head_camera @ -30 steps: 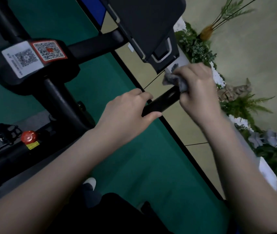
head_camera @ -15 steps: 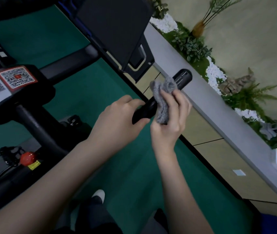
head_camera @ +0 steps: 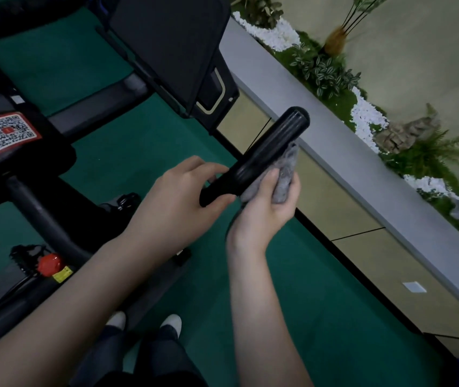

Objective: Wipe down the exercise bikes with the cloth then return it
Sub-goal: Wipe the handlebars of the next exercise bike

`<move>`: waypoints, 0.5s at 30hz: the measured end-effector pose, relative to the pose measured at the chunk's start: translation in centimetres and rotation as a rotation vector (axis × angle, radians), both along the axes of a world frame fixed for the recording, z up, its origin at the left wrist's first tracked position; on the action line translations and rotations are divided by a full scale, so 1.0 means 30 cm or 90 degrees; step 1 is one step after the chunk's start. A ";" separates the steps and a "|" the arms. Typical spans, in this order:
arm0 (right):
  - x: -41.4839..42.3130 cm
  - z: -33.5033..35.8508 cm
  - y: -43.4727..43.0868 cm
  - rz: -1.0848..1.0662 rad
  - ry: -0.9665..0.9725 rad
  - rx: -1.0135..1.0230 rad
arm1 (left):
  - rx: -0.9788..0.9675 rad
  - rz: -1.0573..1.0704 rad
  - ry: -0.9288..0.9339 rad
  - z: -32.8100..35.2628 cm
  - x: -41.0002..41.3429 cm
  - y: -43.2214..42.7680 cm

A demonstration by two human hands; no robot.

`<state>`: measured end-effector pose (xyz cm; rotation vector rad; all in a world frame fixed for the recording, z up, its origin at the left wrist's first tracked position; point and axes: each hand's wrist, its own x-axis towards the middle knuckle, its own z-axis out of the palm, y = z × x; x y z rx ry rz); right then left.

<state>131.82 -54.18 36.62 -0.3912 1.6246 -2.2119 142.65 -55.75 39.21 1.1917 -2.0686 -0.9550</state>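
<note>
A black handlebar grip (head_camera: 267, 152) of the exercise bike juts toward the upper right. My left hand (head_camera: 178, 199) grips its lower end. My right hand (head_camera: 267, 208) holds a grey cloth (head_camera: 285, 171) pressed against the underside and right side of the grip; part of the cloth is hidden behind the bar and my fingers. The bike's black frame (head_camera: 41, 216) with QR-code stickers (head_camera: 7, 132) stands at the left, and its dark screen (head_camera: 172, 43) is at the top.
Green floor mat (head_camera: 292, 303) lies under the bike, with my feet (head_camera: 144, 322) on it. A red knob (head_camera: 50, 264) sits low on the frame. A grey ledge (head_camera: 320, 129) with plants and white pebbles (head_camera: 331, 68) runs along the right.
My right hand with the cloth slid from the grip's tip down toward my left hand, then moved from over the bar to its underside. My left hand kept its hold.
</note>
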 end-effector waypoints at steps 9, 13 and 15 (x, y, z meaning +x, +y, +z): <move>-0.063 -0.018 0.012 0.223 -0.279 -0.074 | -0.005 0.008 -0.016 0.007 -0.002 0.001; -0.132 0.012 -0.030 0.351 -0.460 -0.067 | -0.005 0.008 -0.026 0.008 0.000 0.001; -0.154 0.011 -0.024 0.411 -0.469 -0.017 | -0.005 0.006 -0.035 0.011 0.001 0.002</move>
